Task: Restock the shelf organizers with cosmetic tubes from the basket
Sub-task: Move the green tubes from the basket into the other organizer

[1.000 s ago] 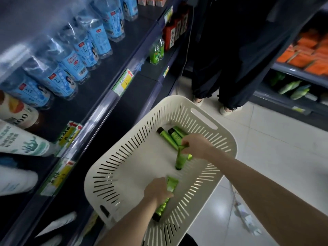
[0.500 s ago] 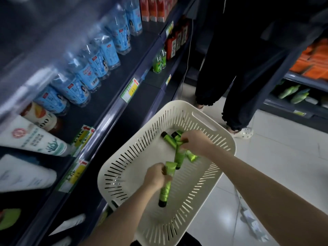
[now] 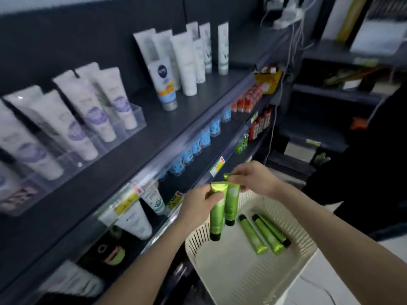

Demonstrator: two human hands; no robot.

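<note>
Shop aisle: dark shelving (image 3: 167,119) stands left of and above the basket (image 3: 242,280).
- Clear organizers (image 3: 137,116) holding white tubes (image 3: 88,111): upper shelf, well above and left of the basket.
- Basket: cream, slotted walls.
- Three green tubes (image 3: 267,235): lying side by side on the basket floor.
- Left hand (image 3: 198,209): curled round first green tube (image 3: 217,219), cap down, over the basket's left rim.
- Right hand (image 3: 253,179): pinching the crimped top of second green tube (image 3: 231,204), cap down, touching the first, over the same rim.

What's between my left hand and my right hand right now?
Two green tubes, head view: left tube in the left hand, right tube in the right hand.
</note>
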